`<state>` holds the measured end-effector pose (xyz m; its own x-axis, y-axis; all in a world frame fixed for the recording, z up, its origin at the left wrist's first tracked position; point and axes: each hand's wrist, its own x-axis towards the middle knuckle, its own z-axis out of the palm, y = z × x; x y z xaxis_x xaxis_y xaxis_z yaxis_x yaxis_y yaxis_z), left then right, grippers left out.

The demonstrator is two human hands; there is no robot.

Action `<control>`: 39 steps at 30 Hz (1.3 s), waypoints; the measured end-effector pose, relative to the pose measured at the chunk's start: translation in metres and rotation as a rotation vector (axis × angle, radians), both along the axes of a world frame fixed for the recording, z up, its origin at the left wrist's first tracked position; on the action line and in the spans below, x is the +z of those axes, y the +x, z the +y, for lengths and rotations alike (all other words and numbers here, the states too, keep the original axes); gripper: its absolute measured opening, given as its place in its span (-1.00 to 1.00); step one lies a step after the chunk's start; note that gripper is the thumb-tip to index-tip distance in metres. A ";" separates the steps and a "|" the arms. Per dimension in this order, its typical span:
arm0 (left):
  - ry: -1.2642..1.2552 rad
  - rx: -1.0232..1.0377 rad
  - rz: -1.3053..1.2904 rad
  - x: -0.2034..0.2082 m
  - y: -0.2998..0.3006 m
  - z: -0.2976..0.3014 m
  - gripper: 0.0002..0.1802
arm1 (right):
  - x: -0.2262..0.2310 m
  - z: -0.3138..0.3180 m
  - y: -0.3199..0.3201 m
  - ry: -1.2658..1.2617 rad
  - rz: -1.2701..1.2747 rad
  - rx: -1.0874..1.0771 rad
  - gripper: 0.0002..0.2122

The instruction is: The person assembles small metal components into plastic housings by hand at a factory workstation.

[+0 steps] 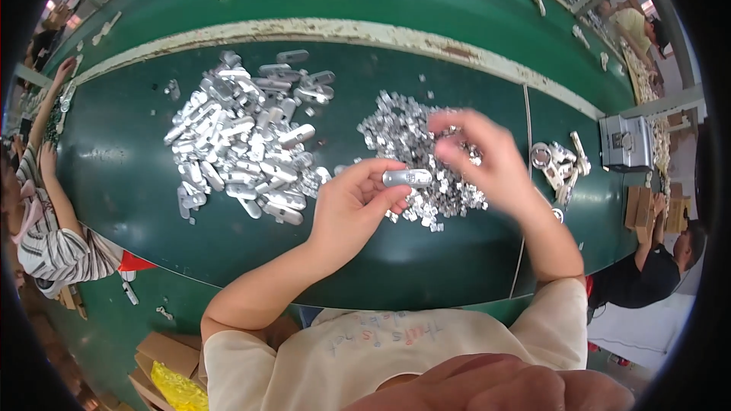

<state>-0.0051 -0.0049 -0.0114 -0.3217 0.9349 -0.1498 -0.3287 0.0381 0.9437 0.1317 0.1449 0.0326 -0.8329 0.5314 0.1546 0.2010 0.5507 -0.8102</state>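
My left hand point(349, 202) pinches a silver oblong metal piece point(407, 177) with rounded ends between thumb and fingers, near the middle of the green table. Over a heap of small shiny metal bits point(396, 125) hangs my right hand point(483, 154), slightly blurred. Its thumb and fingertips are apart, with the heap showing behind the gap; no held piece can be made out there. To the left of my left hand lies a large pile of silver oblong metal pieces point(228, 137), much like the one I hold.
Beyond a worn pale rail point(304, 28), a green conveyor belt point(426, 0) carries scattered metal parts. Larger metal handle-like parts point(560, 167) lie right of a table seam, near a grey metal box point(627, 143). Co-workers sit at left point(57, 236) and right point(643, 278). Cardboard boxes point(164, 358) stand below.
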 end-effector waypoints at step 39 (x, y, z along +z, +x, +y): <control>0.033 -0.098 0.190 0.064 0.002 -0.005 -0.68 | 0.028 -0.026 0.059 -0.492 0.544 -0.070 -0.72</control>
<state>-0.0033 -0.0094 0.0528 -0.2489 0.9664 -0.0642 -0.1413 0.0293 0.9895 0.1908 0.1190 0.0604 -0.6679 0.6951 0.2660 -0.2784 0.0981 -0.9554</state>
